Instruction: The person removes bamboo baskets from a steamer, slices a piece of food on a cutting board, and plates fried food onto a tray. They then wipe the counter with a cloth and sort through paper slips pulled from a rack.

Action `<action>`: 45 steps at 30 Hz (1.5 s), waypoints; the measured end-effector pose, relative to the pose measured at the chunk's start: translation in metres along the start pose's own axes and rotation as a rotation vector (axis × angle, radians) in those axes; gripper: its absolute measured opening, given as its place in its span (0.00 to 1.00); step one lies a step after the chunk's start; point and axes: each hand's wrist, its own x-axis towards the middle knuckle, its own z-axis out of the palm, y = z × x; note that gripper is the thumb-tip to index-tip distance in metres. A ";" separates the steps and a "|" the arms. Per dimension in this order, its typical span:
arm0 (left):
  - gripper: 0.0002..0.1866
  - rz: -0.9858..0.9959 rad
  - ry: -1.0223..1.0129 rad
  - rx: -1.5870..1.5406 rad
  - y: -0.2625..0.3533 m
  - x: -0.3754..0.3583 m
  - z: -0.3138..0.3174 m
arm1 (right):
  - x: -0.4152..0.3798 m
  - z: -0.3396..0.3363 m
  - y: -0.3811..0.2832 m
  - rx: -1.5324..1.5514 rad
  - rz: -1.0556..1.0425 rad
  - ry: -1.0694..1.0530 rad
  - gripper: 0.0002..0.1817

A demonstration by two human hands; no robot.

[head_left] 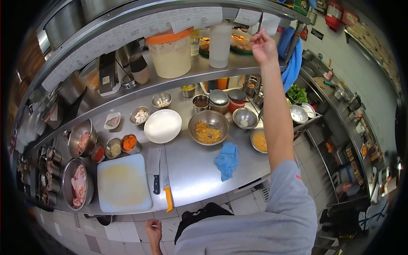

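Note:
My right hand (264,47) is raised to the upper shelf's edge, its fingers closed by a hanging paper slip (270,24); whether they grip the slip is hard to tell. Low beside my body, near the counter's front edge, my left hand (153,229) hangs with curled fingers, and nothing can be made out in it. On the counter below are a white oval plate (162,126), a steel bowl with an orange-yellow mixture (208,132), a blue cloth (227,161), a cleaver (154,168), an orange-handled knife (166,187) and a white cutting board (123,183).
Bowls of raw meat (79,185) stand at the left, with small bowls of ingredients (128,143) behind the board. An orange-lidded tub (169,53) and a white bottle (220,44) occupy the shelf. Another person (374,217) is partly visible at the lower right.

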 end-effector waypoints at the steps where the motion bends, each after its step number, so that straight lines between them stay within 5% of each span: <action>1: 0.06 0.014 0.007 -0.008 0.000 -0.004 0.002 | -0.004 0.008 0.010 -0.008 0.019 -0.019 0.07; 6: 0.07 0.001 0.023 0.042 -0.005 -0.015 0.004 | 0.013 0.020 0.016 0.061 -0.041 0.009 0.06; 13: 0.07 -0.004 0.056 0.033 -0.011 -0.032 0.009 | 0.022 0.011 0.036 0.159 0.193 0.087 0.11; 19: 0.07 -0.108 0.094 -0.029 -0.012 -0.043 0.008 | 0.048 -0.030 0.020 0.183 0.074 -0.305 0.08; 22: 0.07 -0.106 0.088 -0.023 -0.020 -0.045 0.006 | 0.031 -0.024 0.029 0.094 0.014 -0.090 0.08; 26: 0.06 -0.097 0.085 -0.042 -0.024 -0.044 0.005 | 0.003 -0.033 0.053 0.076 0.010 -0.213 0.08; 31: 0.07 -0.047 0.067 -0.054 -0.029 -0.037 0.002 | -0.066 0.035 0.087 -0.159 -0.172 0.051 0.13; 45: 0.06 -0.067 0.116 -0.001 -0.033 -0.042 -0.015 | -0.066 0.106 0.116 -0.245 -0.239 0.046 0.15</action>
